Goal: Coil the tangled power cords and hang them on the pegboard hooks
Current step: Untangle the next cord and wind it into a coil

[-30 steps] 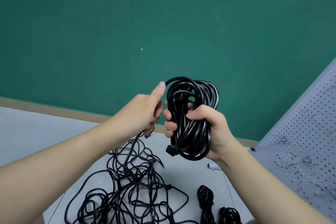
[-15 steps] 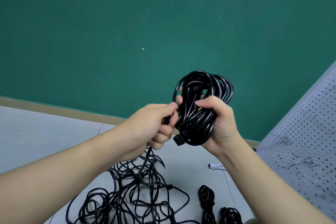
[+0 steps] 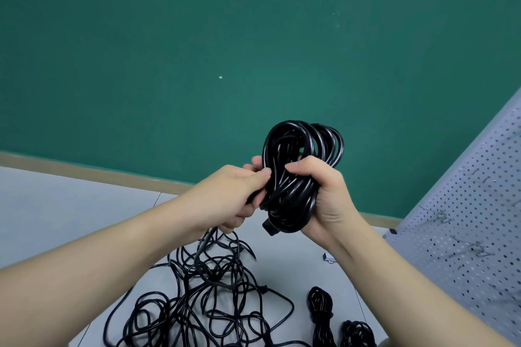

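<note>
Right hand (image 3: pixel 324 194) grips coiled cord (image 3: pixel 296 172) | left hand (image 3: pixel 236 197) pinches its left side

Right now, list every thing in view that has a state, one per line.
Coiled cord: bundled in loops, held up off the floor.
Right hand: grips the coil.
Left hand: grips a strand beside the coil.
Tangled cords: loose heap on the floor.
Two small bundles: coiled, lying on the floor.
Pegboard: hooks bare.
</note>
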A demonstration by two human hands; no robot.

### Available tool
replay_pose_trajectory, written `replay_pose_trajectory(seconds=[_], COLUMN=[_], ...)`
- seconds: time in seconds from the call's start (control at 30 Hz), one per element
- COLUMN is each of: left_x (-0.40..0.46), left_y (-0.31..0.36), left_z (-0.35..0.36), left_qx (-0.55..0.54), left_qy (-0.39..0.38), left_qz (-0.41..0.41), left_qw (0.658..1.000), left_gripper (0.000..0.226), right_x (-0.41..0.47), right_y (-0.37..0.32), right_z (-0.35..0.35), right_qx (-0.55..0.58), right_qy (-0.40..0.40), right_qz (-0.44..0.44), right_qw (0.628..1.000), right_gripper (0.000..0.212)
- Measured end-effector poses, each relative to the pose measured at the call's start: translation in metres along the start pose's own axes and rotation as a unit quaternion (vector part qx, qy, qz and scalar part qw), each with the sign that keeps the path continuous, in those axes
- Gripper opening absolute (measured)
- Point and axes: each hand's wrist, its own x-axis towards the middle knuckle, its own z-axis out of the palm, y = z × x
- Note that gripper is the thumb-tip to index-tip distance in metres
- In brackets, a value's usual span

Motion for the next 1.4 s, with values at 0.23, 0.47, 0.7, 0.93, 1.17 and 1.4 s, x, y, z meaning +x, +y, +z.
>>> replay_pose_trajectory(seconds=[0.23, 0.47, 0.7, 0.93, 1.17, 1.4], left_x=[0.001, 0.005, 0.001, -0.012, -0.013, -0.006], left_y=[0.000, -0.006, 0.009, 0.029, 0.030, 0.028], left_z=[0.000, -0.035, -0.049, -0.043, -0.029, -0.017], left_qx=[0.144, 0.287, 0.403, 0.412, 0.232, 0.088], left_qy=[0.031, 0.050, 0.105, 0.172, 0.146, 0.114], left_qz=[-0.010, 0.014, 0.177, 0.442, 0.428, 0.286], left_qw=[0.989, 0.956, 0.892, 0.778, 0.861, 0.948], left_gripper=[0.078, 0.072, 0.045, 0.031, 0.016, 0.034], right_x=[0.000, -0.001, 0.001, -0.004, -0.011, -0.004], right_y=[-0.013, -0.038, -0.046, -0.047, -0.034, -0.017], right_z=[0.002, -0.028, -0.044, -0.039, -0.018, -0.007], right_qx=[0.092, 0.129, 0.102, 0.036, -0.023, -0.083], right_qy=[0.046, 0.108, 0.178, 0.172, 0.109, -0.015], right_qz=[-0.069, -0.145, -0.166, -0.156, -0.076, -0.021], right_qw=[0.992, 0.975, 0.964, 0.972, 0.991, 0.996], right_gripper=[0.037, 0.021, 0.037, 0.027, 0.027, 0.080])
